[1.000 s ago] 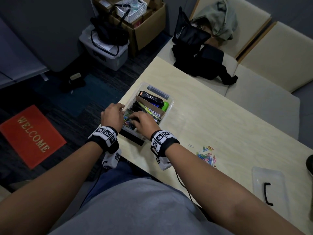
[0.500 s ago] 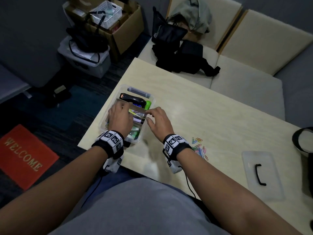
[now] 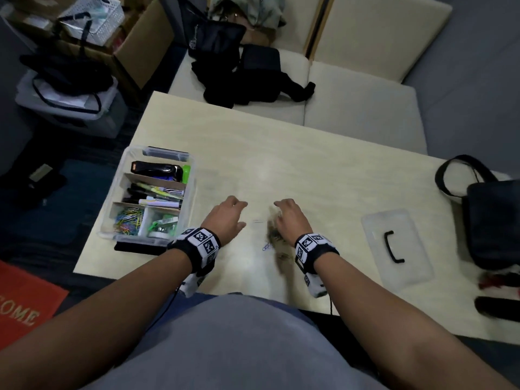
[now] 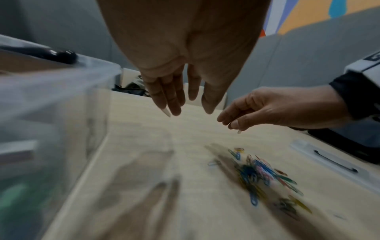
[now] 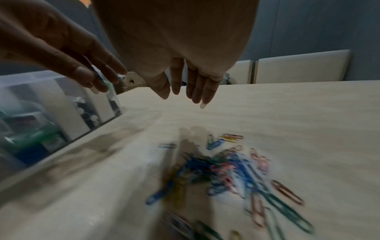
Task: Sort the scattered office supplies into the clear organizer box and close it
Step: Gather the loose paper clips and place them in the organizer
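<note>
The clear organizer box (image 3: 194,190) stands open at the table's left edge, with a black stapler, markers, coloured paperclips and green-topped pins in its compartments. A blurred pile of coloured paperclips (image 5: 236,170) lies on the table to the right of the box. My left hand (image 3: 241,215) hovers left of the pile with straight fingers (image 4: 174,100) and holds nothing. My right hand (image 3: 281,213) hangs right above the pile (image 3: 274,237), its fingers (image 5: 195,87) relaxed and empty. The clear lid (image 3: 396,246) with a black handle lies flat at the right.
A dark bag (image 3: 492,220) with a strap sits at the table's right end, just past the lid. A flat black object (image 3: 135,246) lies against the box's near side. A cushioned bench with black bags runs behind the table; boxes and a red mat are on the floor to the left.
Both hands have left the organizer box and moved right, over the loose paperclip pile. The head view has swung to the right with them.
</note>
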`<state>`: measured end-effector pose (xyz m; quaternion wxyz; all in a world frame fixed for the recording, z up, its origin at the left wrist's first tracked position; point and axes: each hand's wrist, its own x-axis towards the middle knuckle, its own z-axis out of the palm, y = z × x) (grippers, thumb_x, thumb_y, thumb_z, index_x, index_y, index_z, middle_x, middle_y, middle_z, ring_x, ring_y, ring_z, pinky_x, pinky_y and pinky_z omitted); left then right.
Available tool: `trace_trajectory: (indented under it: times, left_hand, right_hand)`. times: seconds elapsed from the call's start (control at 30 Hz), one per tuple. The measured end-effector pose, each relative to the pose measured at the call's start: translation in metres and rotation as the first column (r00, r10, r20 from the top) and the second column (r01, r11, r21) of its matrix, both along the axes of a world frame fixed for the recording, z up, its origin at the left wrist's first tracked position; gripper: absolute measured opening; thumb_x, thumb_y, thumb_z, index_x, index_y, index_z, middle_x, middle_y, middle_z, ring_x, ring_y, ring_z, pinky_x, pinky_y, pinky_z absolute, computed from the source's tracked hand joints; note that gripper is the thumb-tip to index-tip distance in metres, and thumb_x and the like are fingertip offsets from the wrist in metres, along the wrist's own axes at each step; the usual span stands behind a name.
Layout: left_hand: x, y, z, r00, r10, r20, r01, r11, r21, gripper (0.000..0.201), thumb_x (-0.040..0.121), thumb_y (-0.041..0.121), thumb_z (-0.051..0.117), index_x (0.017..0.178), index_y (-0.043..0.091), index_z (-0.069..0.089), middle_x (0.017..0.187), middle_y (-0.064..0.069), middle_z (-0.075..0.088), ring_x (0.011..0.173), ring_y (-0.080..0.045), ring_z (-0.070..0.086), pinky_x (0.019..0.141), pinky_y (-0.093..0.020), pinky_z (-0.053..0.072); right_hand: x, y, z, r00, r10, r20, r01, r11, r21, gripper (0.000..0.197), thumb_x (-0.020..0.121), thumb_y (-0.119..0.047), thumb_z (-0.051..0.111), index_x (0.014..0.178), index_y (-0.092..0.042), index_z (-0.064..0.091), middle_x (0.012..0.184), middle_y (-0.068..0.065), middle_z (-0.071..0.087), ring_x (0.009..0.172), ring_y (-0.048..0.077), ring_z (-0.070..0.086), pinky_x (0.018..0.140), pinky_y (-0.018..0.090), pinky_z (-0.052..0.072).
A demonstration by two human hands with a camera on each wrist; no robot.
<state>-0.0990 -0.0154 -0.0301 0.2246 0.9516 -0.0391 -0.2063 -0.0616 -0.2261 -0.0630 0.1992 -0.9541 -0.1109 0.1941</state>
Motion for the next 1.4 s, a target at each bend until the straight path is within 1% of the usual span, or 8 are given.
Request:
trace_trajectory:
  times: [0.17,0.53,0.7,0.87,0.97,1.1,1.23,1.4]
  left_hand:
    - [0.005,-0.032,-0.025,0.984,-0.130,-0.120,0.143,0.983,0.113,0.066,0.088,0.032,0.067,0.144,0.013,0.038,0.138,-0.011,0.041,0.117,-0.032,0.052,0.097,-0.041,0.044]
    - [0.008,-0.066,-0.058,0.967,-0.062,-0.247,0.114,0.972,0.205,0.098,0.054,0.044,0.092,0.122,0.008,0.032,0.121,-0.013,0.034,0.103,-0.033,0.050,0.083,-0.043,0.052]
    - [0.017,-0.095,-0.061,0.968,-0.113,-0.222,0.147,0.979,0.144,0.088,0.057,0.032,0.093,0.118,0.006,0.034,0.120,-0.014,0.035,0.099,-0.034,0.051,0.080,-0.040,0.050]
    - [0.025,-0.111,-0.066,0.968,-0.198,-0.156,0.203,0.979,0.018,0.056,0.076,0.003,0.072,0.122,0.002,0.041,0.117,-0.016,0.042,0.094,-0.037,0.055,0.073,-0.044,0.046]
    - [0.024,-0.105,-0.065,0.976,-0.185,-0.112,0.191,0.981,0.043,0.060,0.074,0.018,0.077,0.123,0.007,0.043,0.117,-0.012,0.043,0.095,-0.034,0.054,0.073,-0.043,0.049]
    - [0.019,-0.087,-0.069,0.989,-0.083,-0.122,0.101,0.983,0.154,0.090,0.054,0.048,0.089,0.119,0.009,0.041,0.113,-0.010,0.041,0.095,-0.030,0.049,0.076,-0.041,0.051]
    - [0.015,-0.099,-0.073,0.979,-0.154,-0.133,0.167,0.981,0.096,0.088,0.052,0.045,0.090,0.116,0.010,0.040,0.113,-0.009,0.038,0.093,-0.029,0.049,0.075,-0.037,0.048]
    - [0.018,-0.126,-0.075,0.970,-0.206,-0.128,0.214,0.975,0.056,0.076,0.062,0.033,0.087,0.117,0.008,0.041,0.115,-0.010,0.040,0.095,-0.030,0.051,0.070,-0.038,0.044]
  right_hand:
    - [0.001,-0.040,-0.014,0.993,-0.002,-0.114,-0.012,0.992,-0.128,0.046,0.094,-0.011,0.050,0.139,-0.008,0.046,0.146,0.015,0.037,0.130,0.035,0.041,0.107,0.040,0.038]
    - [0.006,-0.052,-0.034,0.997,0.060,-0.042,-0.065,0.990,-0.125,0.042,0.091,-0.012,0.053,0.133,-0.010,0.050,0.125,0.014,0.046,0.113,0.034,0.046,0.088,0.043,0.047]
    - [-0.005,-0.061,-0.040,0.985,0.169,-0.047,-0.167,0.985,0.034,0.033,0.095,-0.008,0.049,0.124,-0.014,0.062,0.112,0.009,0.054,0.107,0.029,0.050,0.089,0.038,0.044]
    - [-0.012,-0.097,-0.040,1.000,-0.017,-0.018,0.020,0.981,0.191,0.031,0.097,-0.018,0.054,0.127,-0.019,0.056,0.118,0.002,0.053,0.110,0.020,0.054,0.091,0.037,0.049]
    - [-0.017,-0.125,-0.041,0.994,-0.109,-0.022,0.111,0.983,0.146,0.041,0.091,-0.035,0.064,0.127,-0.020,0.051,0.120,0.001,0.049,0.108,0.017,0.053,0.089,0.036,0.051]
    - [-0.031,-0.149,-0.045,0.986,-0.077,-0.146,0.087,0.995,0.057,0.075,0.075,-0.053,0.078,0.132,-0.019,0.044,0.125,0.002,0.043,0.110,0.018,0.050,0.091,0.033,0.048]
    - [-0.039,-0.135,-0.048,0.989,0.004,-0.150,0.004,0.998,0.055,0.084,0.069,-0.056,0.080,0.134,-0.018,0.042,0.125,0.002,0.041,0.114,0.018,0.045,0.096,0.032,0.045]
    - [-0.029,-0.106,-0.049,0.991,0.066,-0.119,-0.057,0.995,0.082,0.064,0.073,-0.040,0.079,0.122,-0.014,0.047,0.117,0.006,0.044,0.106,0.023,0.047,0.088,0.037,0.048]
